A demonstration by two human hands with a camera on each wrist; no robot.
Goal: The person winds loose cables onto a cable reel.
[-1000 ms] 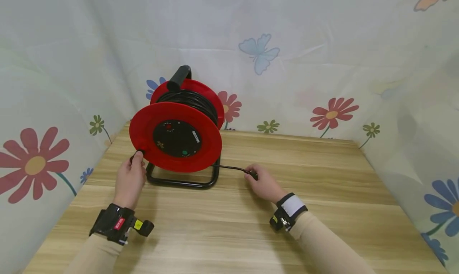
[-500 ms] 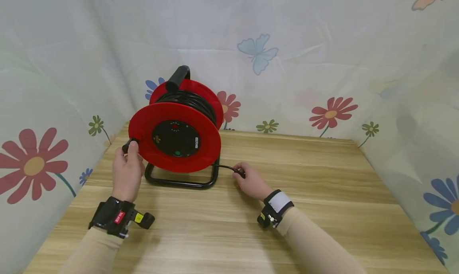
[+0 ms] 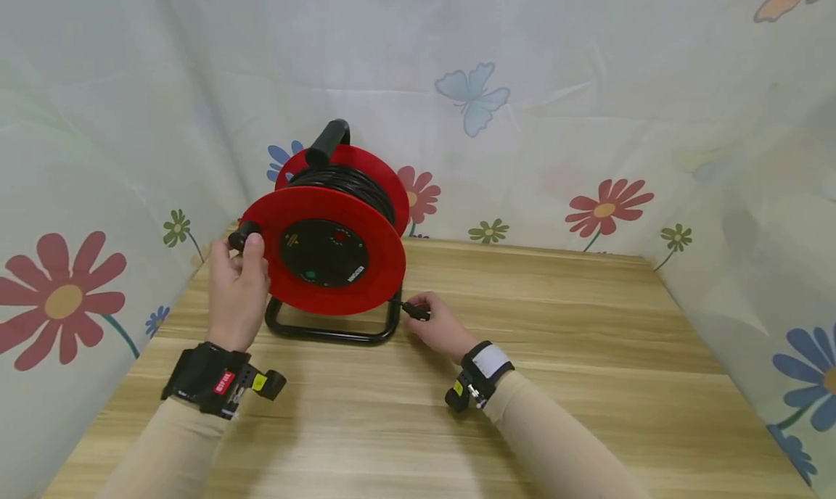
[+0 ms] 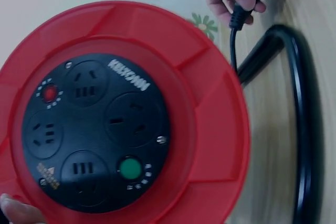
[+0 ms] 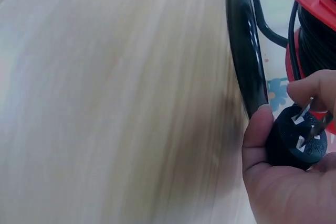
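A red cable reel [image 3: 382, 267] stands on a black tube frame [image 3: 339, 335] in the head view, wound with black cable [image 3: 353, 182]. My left hand [image 3: 238, 289] grips the black crank knob [image 3: 244, 236] at the reel's left rim. Its black hub [image 4: 94, 129], with sockets, a red button and a green button, fills much of the left wrist view. My right hand [image 3: 440, 328] holds the black plug [image 5: 296, 137] at the cable's end, close beside the frame's right foot. In the right wrist view the plug's metal pins face the camera, with my thumb and fingers around it.
The reel rests on a wood-grain table [image 3: 588, 361]. A black carrying handle [image 3: 329, 142] tops its frame. White cloth [image 3: 588, 85] printed with flowers and a butterfly hangs behind and on both sides.
My left hand has carried the crank knob upward, and the reel's face has turned clockwise. My right hand has moved left with the plug toward the frame, shortening the loose cable.
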